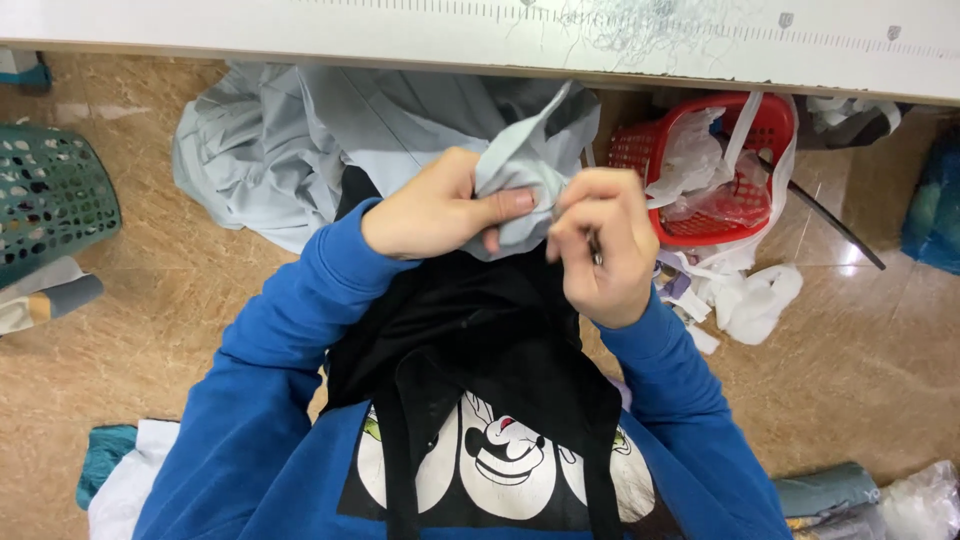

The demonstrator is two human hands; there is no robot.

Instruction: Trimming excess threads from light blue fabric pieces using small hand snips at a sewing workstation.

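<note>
Grey cloth (515, 170), crumpled, perhaps pale blue

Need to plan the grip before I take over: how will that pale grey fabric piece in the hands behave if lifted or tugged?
Probably floppy: the grey fabric piece bunches and folds where the left hand pinches it. Likely light, since its free corner stands up unsupported. It seems to run into the grey heap on the floor, so a tug may drag more cloth. The right hand holds a small dark tool I can't identify.

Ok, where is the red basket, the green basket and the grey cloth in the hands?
red basket (640, 150), head view, on its left mesh wall.
green basket (50, 195), head view, on its holed side.
grey cloth (520, 160), head view, on the fold above the thumbs.
</note>
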